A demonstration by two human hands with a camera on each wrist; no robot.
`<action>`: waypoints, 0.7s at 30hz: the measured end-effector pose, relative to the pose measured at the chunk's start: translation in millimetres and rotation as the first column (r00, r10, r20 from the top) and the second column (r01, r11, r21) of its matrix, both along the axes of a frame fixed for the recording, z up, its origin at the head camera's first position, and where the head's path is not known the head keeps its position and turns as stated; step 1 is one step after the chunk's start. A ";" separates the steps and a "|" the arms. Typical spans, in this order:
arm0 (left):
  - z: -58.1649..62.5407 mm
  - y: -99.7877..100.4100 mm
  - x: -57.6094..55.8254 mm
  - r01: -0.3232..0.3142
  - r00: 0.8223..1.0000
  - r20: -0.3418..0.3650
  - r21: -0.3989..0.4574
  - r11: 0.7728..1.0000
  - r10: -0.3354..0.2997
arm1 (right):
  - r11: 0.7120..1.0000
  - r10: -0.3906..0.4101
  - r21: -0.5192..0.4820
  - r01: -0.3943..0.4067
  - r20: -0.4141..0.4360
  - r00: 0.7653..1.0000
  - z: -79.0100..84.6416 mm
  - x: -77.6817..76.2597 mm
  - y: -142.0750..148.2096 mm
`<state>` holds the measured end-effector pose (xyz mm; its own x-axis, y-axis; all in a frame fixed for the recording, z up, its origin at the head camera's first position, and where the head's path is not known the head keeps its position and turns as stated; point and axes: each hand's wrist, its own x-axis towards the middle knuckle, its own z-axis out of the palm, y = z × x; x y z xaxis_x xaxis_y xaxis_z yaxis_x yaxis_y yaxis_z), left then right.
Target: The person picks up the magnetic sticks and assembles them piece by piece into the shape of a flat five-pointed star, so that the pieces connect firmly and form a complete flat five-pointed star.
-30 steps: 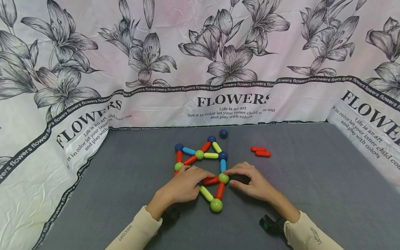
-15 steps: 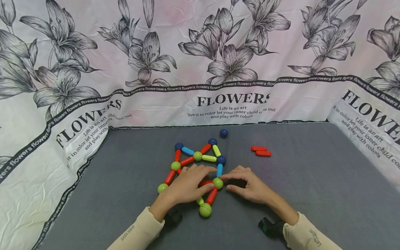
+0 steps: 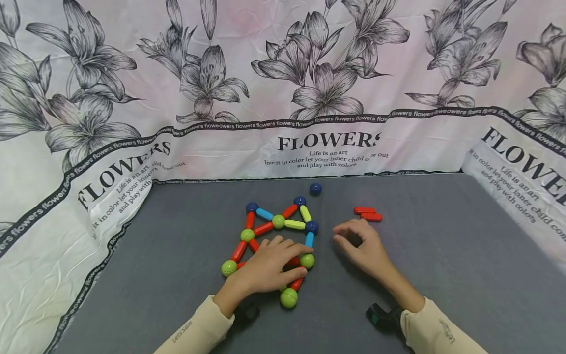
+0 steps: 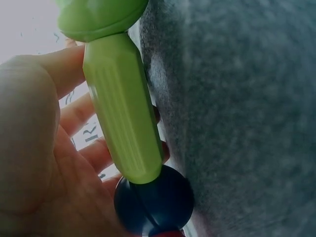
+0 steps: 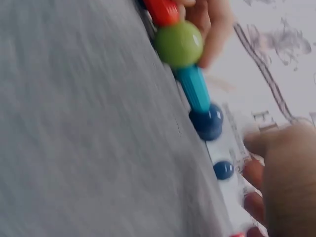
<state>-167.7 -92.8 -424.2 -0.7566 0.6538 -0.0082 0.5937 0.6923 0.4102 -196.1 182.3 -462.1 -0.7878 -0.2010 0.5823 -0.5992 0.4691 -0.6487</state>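
A flat frame of coloured magnetic rods and balls lies on the table, its green ball (image 3: 247,235) at the left joining several red rods (image 3: 239,250). Over the frame's near part rests my left hand (image 3: 267,268), thumb and forefinger extended on either side of a right-hand green ball (image 3: 307,260). That hand hides some rods. Close up in the left wrist view, a yellow-green rod (image 4: 121,108) joins a dark blue ball (image 4: 153,200). My right hand (image 3: 364,248) hovers apart from the frame, fingers loosely bent, holding nothing; two loose red rods (image 3: 370,217) lie just beyond it.
A loose dark blue ball (image 3: 316,189) sits behind the frame near the table's back edge. Flower-printed cloth (image 3: 327,147) rises along the back and sides of the grey table (image 3: 442,236).
The frame's near right side shifted left and towards me under my left hand. My right hand has left the right-hand green ball and moved right, towards the loose red rods.
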 end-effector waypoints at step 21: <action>-0.7 0.0 -0.9 0.003 1.000 0.021 0.017 1.000 -0.003 | 0.858 -0.472 0.255 0.446 0.050 0.880 -8.0 -17.6 54.5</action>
<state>-168.6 -92.8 -424.9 -0.7544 0.6563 -0.0130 0.5871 0.6833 0.4341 -213.7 236.8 -470.0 -0.8781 0.0820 0.4715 -0.2122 0.8164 -0.5371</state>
